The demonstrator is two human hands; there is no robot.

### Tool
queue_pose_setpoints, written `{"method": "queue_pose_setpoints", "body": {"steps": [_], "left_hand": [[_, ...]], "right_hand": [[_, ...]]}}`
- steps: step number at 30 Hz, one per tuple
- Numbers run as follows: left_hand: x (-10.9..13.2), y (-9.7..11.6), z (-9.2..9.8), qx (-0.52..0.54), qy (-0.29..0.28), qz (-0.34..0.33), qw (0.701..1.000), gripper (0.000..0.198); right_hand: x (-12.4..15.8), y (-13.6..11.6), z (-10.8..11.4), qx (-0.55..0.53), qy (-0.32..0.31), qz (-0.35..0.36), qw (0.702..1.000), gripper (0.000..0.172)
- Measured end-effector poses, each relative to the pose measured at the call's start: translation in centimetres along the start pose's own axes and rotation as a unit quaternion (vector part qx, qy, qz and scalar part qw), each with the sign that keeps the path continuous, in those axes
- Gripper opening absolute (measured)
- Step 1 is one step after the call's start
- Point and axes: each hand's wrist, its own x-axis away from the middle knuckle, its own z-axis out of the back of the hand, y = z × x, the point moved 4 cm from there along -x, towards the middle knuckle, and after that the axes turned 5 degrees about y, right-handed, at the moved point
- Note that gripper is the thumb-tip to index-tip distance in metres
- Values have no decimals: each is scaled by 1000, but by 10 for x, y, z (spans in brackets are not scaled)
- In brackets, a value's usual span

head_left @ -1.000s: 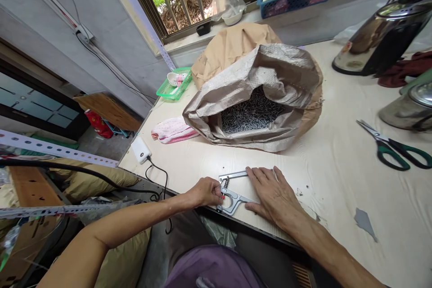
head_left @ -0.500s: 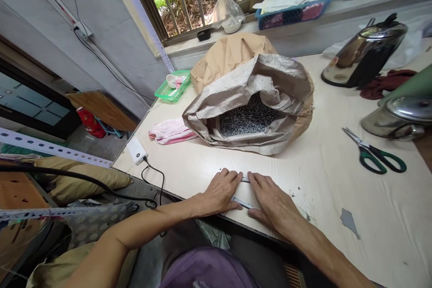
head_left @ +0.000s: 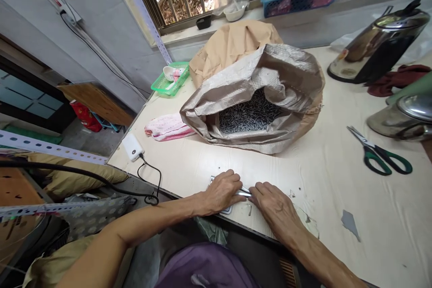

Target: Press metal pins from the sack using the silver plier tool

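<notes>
Near the front edge of the pale table, my left hand [head_left: 224,192] is closed round a thin silvery strip [head_left: 243,191]. The strip's right end is pinched in my right hand [head_left: 270,198]. Beneath my left hand lies a flat metal-edged piece [head_left: 227,210], mostly covered by the palm and fingers. Beyond both hands an open sack [head_left: 236,94] rests on its side, its mouth facing me, with many small dark metal pins [head_left: 251,114] inside.
Green-handled scissors [head_left: 380,153], a metal kettle [head_left: 374,49] and a metal jug [head_left: 401,114] stand on the right. At the left are a white power bank [head_left: 132,146] with a cable, a pink-white cloth [head_left: 168,127] and a green basket [head_left: 171,82].
My hands have brought the silvery pieces together into a narrow strip between them. The flat piece under my left hand now shows at its edges. The view has shifted slightly.
</notes>
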Motion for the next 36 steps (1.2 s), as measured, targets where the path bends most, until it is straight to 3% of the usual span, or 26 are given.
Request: {"method": "queue_pose_setpoints", "body": {"steps": [3,7,9,12,18,21,28,33,36], "left_hand": [[6,3,-1,-27,29,5,999,27],[24,23,-2,-92,116,-38,988,28],[31,33,-7,-106,95,-93,985,18],[39,33,-6,-116,29,-152,981,14],[47,18,31,-135,19,-229,964,19],[44,20,37,-137,35,-230,963,15],[33,17,12,-131,1,-224,966,7],[38,25,21,-128,41,-218,967,10],[39,36,16,-123,56,-219,966,13]], "right_hand": [[1,10,2,-21,6,-3,1000,11],[0,32,3,-47,-19,7,999,24],[-2,42,1,-23,-31,-11,999,19],[-7,45,-1,4,-40,-25,999,26],[-18,39,1,-9,20,-21,1000,26],[-16,41,3,2,55,-24,998,25],[-6,41,-1,56,41,-33,997,25],[-1,39,6,54,84,-28,995,24],[7,42,11,61,94,-22,993,24]]}}
